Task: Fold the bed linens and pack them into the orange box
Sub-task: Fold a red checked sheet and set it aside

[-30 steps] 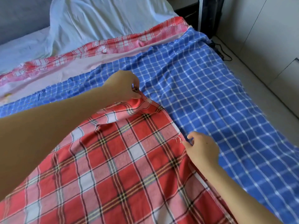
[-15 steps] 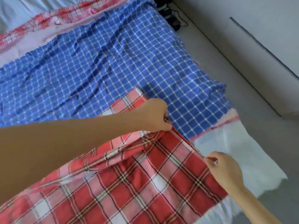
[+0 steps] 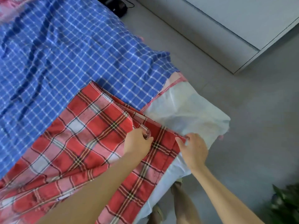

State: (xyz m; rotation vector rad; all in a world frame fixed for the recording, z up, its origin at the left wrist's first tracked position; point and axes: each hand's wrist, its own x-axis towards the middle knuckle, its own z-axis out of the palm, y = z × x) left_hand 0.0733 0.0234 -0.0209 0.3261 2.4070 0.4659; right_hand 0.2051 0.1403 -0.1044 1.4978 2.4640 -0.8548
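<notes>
A red plaid sheet (image 3: 84, 136) lies across the near part of the bed, folded over on itself. My left hand (image 3: 137, 143) pinches the top layer's corner, bunched between thumb and fingers. A short way to its right, my right hand (image 3: 193, 147) pinches the lower layer's corner at the bed's edge. A blue checked sheet (image 3: 64, 50) is spread flat over the far part of the bed. White bedding (image 3: 186, 110) covers the bed's near right corner. The orange box is not in view.
Grey floor (image 3: 242, 126) runs along the bed's right side. A white cabinet (image 3: 234, 21) stands at the upper right. A black device with a cable (image 3: 115, 5) sits on the floor at the top. Green plant leaves (image 3: 284, 204) show at the lower right. My feet (image 3: 176, 206) stand by the bed.
My left hand has carried the sheet's corner toward the near edge, close to my right hand, laying the red plaid over itself. The view has swung down and right.
</notes>
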